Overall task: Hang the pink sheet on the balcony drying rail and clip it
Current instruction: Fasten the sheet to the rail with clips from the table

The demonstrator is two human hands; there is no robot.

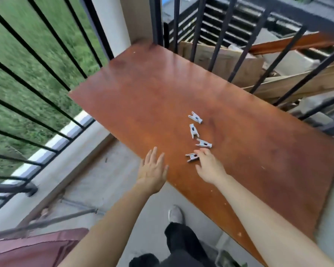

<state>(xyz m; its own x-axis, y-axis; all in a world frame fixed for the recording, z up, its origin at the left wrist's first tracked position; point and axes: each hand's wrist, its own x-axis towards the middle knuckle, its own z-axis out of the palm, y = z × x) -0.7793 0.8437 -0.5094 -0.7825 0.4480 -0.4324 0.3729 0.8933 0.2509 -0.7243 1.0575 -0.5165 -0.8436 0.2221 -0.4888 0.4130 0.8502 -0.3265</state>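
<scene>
Pink sheet sits bottom-left, bunched just beside metal rod, well apart from both hands. 4 grey clips in a row on wood board. R hand: fingers extended, tips touching nearest clip, not closed round it. L hand: flat, fingers straight, at board's near edge, holding nothing. Black railing along the far side.

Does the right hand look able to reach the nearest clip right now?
Probably yes: the right hand is right beside the nearest clip, fingers almost touching it, and nothing on the board lies between them.
</scene>
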